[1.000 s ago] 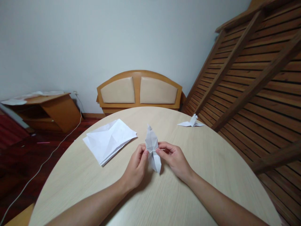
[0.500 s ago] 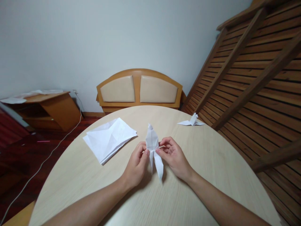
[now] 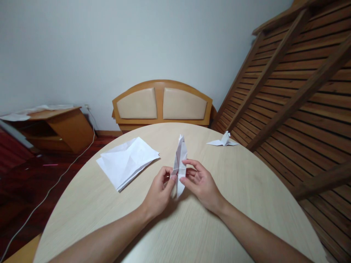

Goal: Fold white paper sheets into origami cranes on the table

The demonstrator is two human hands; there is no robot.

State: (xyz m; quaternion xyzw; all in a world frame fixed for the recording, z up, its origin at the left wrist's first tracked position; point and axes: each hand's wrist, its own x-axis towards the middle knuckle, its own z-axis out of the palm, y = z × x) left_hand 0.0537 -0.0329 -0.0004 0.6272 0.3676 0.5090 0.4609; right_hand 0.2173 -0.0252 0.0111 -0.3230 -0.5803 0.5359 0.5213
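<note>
A folded white paper (image 3: 181,153) is held upright above the table, its narrow tip pointing away from me and a crease running down its length. My left hand (image 3: 160,188) pinches its lower left side between thumb and fingers. On the right side, my right hand (image 3: 201,184) grips it with the thumb low and the index finger higher up. Several white sheets (image 3: 127,160) lie stacked to the left of my hands. A folded paper bird (image 3: 224,140) with spread wings stands at the back right of the table.
The round light wood table (image 3: 219,237) has its curved edge on both sides. Behind it stands a padded headboard (image 3: 159,102). Wooden slats (image 3: 296,91) lean at the right. A desk (image 3: 68,128) and a white cable (image 3: 55,186) are at the left.
The held paper has turned and its folds look narrower; its tip has shifted right and away from me. The two lower points no longer spread apart. My right index finger now lies across the paper.
</note>
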